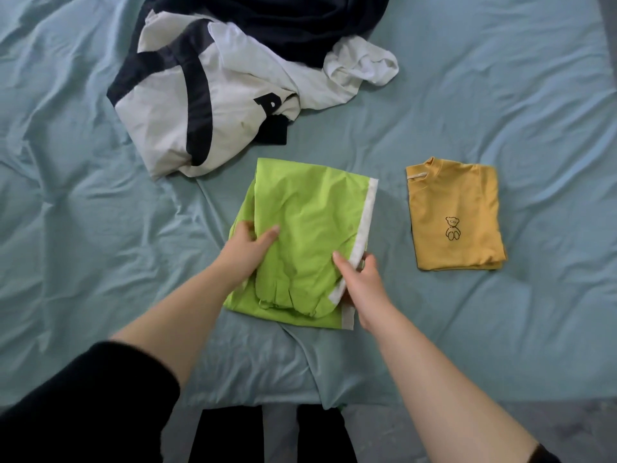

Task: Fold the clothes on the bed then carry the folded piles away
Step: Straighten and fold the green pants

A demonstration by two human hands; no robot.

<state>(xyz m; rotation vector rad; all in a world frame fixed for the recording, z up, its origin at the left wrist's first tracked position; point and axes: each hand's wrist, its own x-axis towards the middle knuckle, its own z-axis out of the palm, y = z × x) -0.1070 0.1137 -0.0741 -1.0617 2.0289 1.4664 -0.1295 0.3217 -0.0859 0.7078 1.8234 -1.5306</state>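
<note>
Grip matters: left hand [248, 248] clutches the left edge of the lime-green, white-trimmed fabric garment [310, 212], right hand [359, 279] pinches its white trim. Both sides should fold evenly, then be pressed flat.

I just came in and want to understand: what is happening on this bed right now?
A person is folding a lime-green garment on the bed. The left hand grips its left edge, the right hand pinches the white-trimmed right edge. A yellow shirt lies folded to the right. A white-and-black garment and a dark garment lie crumpled farther back.
</note>
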